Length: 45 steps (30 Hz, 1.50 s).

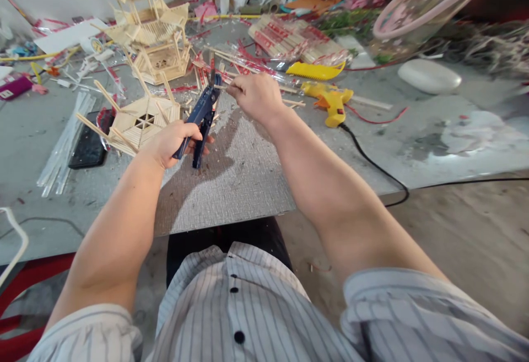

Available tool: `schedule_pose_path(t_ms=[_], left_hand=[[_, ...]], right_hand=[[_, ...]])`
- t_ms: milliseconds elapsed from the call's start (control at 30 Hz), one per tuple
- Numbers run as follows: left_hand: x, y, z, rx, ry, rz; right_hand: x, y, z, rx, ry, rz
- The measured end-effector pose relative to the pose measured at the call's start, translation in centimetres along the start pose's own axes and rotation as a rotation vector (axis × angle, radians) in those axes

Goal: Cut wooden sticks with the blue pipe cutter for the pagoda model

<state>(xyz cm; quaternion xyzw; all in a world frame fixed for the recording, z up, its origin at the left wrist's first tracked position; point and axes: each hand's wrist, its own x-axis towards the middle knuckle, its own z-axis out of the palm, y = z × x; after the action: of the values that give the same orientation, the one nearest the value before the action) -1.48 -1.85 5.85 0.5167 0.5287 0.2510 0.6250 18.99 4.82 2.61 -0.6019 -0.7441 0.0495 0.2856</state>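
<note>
Shears [202, 111], dark blue in the handles, sit in the left hand [176, 142], its fingers clamped around them above the desk [239, 191], blades pointing away from the person. Finger and thumb of the right hand [259, 96] are pinched together on a thin wooden stick [222, 87], its end at the blades; whether they actually touch it is hard to make out. Just beside the left hand lies a hexagonal wooden frame [134, 122] with posts around its edge, and behind that stands a tiered wooden pagoda model [159, 64]. A yellow glue gun [333, 103] lies to the right of the right hand; a black phone [87, 147] and clear glue sticks [61, 144] lie at far left.
</note>
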Motion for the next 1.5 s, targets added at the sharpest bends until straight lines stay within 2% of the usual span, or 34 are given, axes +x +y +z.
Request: schedule_pose_path(t_ms=[600,1133,1500], left_hand=[[-0.2,0.1,0.7,0.179,0.111,-0.006],[0.0,-0.1,0.6,0.179,0.115,0.011],[0.0,-0.1,0.9,0.210,0.136,0.000]], right_hand=[[0.3,0.6,0.5,0.017,0.011,-0.036],[-0.4,-0.7,-0.9,-0.060,-0.025,0.028],[-0.9,-1.7,-1.9,-0.078,-0.118,0.094]])
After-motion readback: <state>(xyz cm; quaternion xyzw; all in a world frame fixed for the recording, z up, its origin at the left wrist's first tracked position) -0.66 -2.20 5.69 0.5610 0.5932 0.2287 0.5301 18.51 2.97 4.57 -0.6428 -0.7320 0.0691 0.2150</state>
